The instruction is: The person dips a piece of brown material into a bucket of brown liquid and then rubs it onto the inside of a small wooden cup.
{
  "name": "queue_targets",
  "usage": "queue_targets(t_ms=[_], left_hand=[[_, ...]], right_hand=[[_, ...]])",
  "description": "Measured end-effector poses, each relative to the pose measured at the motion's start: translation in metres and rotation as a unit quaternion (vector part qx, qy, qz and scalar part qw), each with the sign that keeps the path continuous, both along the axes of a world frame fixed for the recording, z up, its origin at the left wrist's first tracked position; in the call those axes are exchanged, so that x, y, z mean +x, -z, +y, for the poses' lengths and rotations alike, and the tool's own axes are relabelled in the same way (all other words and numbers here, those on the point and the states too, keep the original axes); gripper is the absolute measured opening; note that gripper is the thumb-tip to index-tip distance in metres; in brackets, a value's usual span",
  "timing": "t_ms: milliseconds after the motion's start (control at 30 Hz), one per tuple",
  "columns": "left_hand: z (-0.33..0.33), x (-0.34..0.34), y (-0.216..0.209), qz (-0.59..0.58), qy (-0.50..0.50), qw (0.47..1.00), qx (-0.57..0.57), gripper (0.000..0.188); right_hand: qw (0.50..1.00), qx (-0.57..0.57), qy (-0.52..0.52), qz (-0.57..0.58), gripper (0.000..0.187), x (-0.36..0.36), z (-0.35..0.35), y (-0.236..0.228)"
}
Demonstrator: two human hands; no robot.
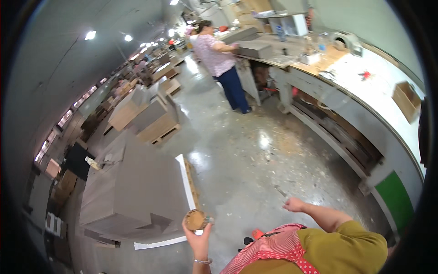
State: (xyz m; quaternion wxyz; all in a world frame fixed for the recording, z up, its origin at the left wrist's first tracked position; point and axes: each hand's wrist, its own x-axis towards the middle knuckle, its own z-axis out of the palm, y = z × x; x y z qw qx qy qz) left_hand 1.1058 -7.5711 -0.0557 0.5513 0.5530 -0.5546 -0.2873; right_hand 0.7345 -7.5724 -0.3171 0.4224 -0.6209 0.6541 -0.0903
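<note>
My left hand (199, 240) is wrapped round a small round tub (196, 220) with a brown, rough-looking top or filling. The tub is held up beside a large grey-brown stack (146, 187). Out over the floor, my right hand (295, 205) is closed on a small thin tool (280, 191) with a narrow greyish end pointing away from me. Blur hides its exact kind. Both hands are apart from the stack and the workbench.
Along the right runs a long workbench (328, 84), with an open cardboard box (406, 101) on its white top. A co-worker (220, 59) stands at its far part, touching a grey box (254, 49). White strips (185, 180) edge the stack's base. More stacks on pallets (150, 112) stand far left.
</note>
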Motion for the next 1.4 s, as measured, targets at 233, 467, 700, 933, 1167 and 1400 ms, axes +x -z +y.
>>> queue_targets(t_ms=[233, 467, 700, 933, 1167, 1400], left_hand=[[-0.191, 0.023, -0.010, -0.057, 0.036, 0.997, 0.044, 0.073], [-0.386, 0.021, -0.015, 0.051, 0.031, 0.998, 0.034, 0.060], [-0.572, 0.037, 0.002, 0.019, -0.027, 0.999, 0.020, 0.062], [-0.770, 0.066, 0.013, 0.051, -0.013, 0.998, 0.023, 0.066], [-0.983, 0.096, 0.011, 0.004, 0.054, 0.997, 0.060, 0.069], [-1.192, 0.097, 0.025, -0.005, 0.052, 0.998, 0.031, 0.070]], right_hand=[[0.960, 0.192, -0.102, 0.175, 0.038, -0.065, -0.017, 0.130], [0.860, 0.321, 0.056, 0.392, 0.024, -0.134, -0.109, 0.172], [0.995, 0.034, 0.056, 0.070, 0.032, -0.056, -0.550, 0.078], [0.998, -0.021, -0.023, -0.051, 0.032, 0.074, -0.848, -0.035], [0.999, 0.027, 0.017, 0.037, 0.029, 0.061, -0.900, 0.058], [0.952, 0.235, 0.043, 0.192, 0.027, -0.088, -0.918, 0.211]])
